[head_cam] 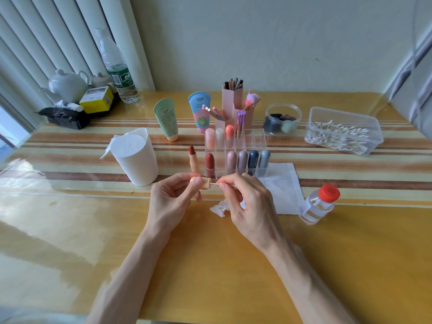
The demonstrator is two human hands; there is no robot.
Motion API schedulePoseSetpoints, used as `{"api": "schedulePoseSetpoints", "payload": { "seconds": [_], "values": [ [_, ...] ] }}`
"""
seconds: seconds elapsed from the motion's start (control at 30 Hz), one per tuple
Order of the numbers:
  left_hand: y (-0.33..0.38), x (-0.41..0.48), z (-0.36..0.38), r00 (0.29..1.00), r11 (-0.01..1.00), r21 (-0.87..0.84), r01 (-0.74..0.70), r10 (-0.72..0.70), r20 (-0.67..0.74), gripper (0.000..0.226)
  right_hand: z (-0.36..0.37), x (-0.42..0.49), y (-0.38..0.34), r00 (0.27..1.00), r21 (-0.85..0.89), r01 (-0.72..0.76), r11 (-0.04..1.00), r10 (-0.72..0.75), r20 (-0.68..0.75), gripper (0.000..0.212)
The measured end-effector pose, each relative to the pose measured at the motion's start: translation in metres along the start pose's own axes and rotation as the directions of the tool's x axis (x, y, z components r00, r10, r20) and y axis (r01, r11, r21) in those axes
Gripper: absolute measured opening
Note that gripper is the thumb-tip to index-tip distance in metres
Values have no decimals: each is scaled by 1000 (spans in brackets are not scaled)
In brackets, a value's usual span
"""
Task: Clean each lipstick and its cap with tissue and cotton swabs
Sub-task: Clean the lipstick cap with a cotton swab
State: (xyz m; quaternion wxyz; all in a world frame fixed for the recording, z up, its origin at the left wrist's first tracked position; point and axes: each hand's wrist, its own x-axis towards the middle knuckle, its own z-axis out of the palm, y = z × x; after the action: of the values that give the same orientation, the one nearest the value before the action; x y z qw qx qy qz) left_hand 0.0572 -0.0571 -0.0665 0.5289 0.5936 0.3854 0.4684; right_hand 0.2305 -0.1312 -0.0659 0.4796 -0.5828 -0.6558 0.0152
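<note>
Centre of the frame: swabbing the inside of a cap. The left hand (pixel 177 195) curls its fingers and thumb round a peach cap (pixel 205 183), held sideways with its mouth toward the right. The right hand (pixel 243 199) pinches a cotton swab (pixel 214 183) between thumb and fingertips, its tip at or just inside the cap's mouth. The matching lipstick (pixel 194 160), uncapped with its dark red stick exposed, stands upright just above the left hand, beside the clear organizer (pixel 254 139) that holds the other capped lipsticks. The step in hand appears to be cleaning this cap's interior. The next move probably calls for turning the swab against the inner wall, then refitting the cap without smearing the stick. A crumpled tissue (pixel 218 210) lies just below the right hand, a tissue roll (pixel 138 160) stands at centre left, a box of swabs (pixel 343 132) sits at upper right, and a red-capped bottle (pixel 319 204) of clear liquid stands at right. The surface is a glossy yellow table (pixel 210 265) with striped bands, reflecting daylight. A pale wall (pixel 257 43) and vertical blinds (pixel 46 43) close the background.
</note>
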Motion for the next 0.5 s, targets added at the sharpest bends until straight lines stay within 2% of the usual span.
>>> {"api": "schedulePoseSetpoints", "payload": {
  "seconds": [0.23,0.5],
  "values": [
    [-3,1,-3,999,1000,23,5,-6,42,22,0,1,3,999,33,-48,998,48,-11,12],
    [-1,0,-1,998,998,-46,34,-31,54,34,-1,4,3,981,204,-193,960,186,55,15]
  ]
}}
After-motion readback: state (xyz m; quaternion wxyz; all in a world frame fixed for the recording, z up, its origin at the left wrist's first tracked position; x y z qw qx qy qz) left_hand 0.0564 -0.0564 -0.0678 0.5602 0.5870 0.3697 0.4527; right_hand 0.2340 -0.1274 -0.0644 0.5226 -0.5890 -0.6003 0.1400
